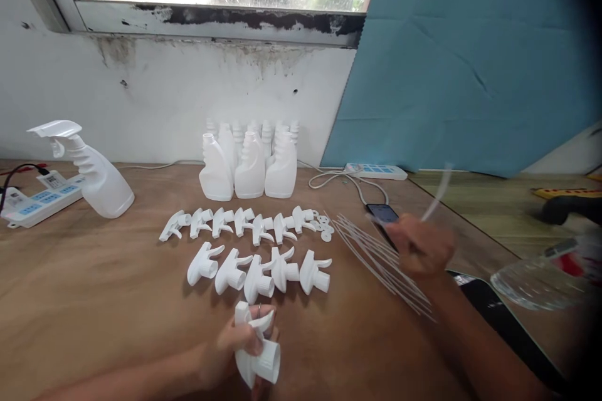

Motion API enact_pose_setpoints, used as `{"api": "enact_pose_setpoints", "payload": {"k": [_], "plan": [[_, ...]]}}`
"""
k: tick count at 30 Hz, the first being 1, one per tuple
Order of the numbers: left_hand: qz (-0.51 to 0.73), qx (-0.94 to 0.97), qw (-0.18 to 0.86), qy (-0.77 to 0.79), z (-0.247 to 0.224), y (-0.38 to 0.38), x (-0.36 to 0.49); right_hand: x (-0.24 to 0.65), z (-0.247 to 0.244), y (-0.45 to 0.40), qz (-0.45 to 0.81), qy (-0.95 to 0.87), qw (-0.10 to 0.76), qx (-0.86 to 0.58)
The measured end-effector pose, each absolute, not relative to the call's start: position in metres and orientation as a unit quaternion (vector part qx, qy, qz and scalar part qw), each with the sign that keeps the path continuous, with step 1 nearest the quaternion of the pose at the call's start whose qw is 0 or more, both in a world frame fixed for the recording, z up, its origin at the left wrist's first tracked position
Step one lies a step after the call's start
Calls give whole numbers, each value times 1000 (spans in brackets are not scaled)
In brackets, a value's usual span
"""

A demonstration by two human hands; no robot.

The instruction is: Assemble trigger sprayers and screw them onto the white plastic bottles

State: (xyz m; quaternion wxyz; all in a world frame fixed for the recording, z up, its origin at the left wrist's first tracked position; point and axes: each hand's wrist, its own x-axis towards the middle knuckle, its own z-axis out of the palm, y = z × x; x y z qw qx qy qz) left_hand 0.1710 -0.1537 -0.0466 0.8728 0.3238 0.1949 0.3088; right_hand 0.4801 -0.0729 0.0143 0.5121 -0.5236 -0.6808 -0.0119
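My left hand [251, 344] is closed around a white trigger spray head [268, 360] at the bottom centre, its ribbed collar turned to the right. Over the right side of the table, my right hand [421, 243] is closed on a thin translucent dip tube [437, 194] that sticks up from the fist, blurred by motion. Below that hand lies a loose bundle of similar tubes [371, 254]. Two rows of white spray heads [258, 279] rest on the table, the back row [262, 227] ending beside several small white washers [324, 229].
Several white bottles without tops [249, 169] stand against the wall. A complete spray bottle [101, 178] leans near a power strip [47, 200] on the left. On the right are a phone [382, 213] on a cable, another power strip [376, 171], a black device [498, 313] and a clear plastic bottle [540, 279].
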Motion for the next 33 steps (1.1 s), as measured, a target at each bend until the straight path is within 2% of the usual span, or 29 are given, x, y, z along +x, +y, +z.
{"api": "enact_pose_setpoints", "payload": {"k": [1,3,6,8,10,15,17,21,26,33], "plan": [[308,328,872,190,-47,-154,171,490,20,-66,-76,-665,493,-556],[310,344,868,178,-47,-153,173,499,27,-54,-114,-643,418,-632],[318,360,862,160,-45,-150,177,495,21,-44,-56,-624,253,-737],[326,362,859,155,-43,-147,177,490,12,-42,-24,-618,183,-764],[340,357,856,156,-42,-145,174,488,6,-43,-27,-620,188,-762],[368,316,862,149,-43,-141,167,473,13,-55,-95,-654,368,-655],[374,303,864,147,-42,-139,166,458,20,-64,-52,-722,387,-571],[383,295,865,137,-36,-135,162,423,33,-85,53,-861,312,-398],[379,286,874,100,-30,-130,153,395,52,-101,-20,-953,174,-249],[384,270,877,106,-27,-129,152,381,80,-109,-73,-975,150,-146]]}}
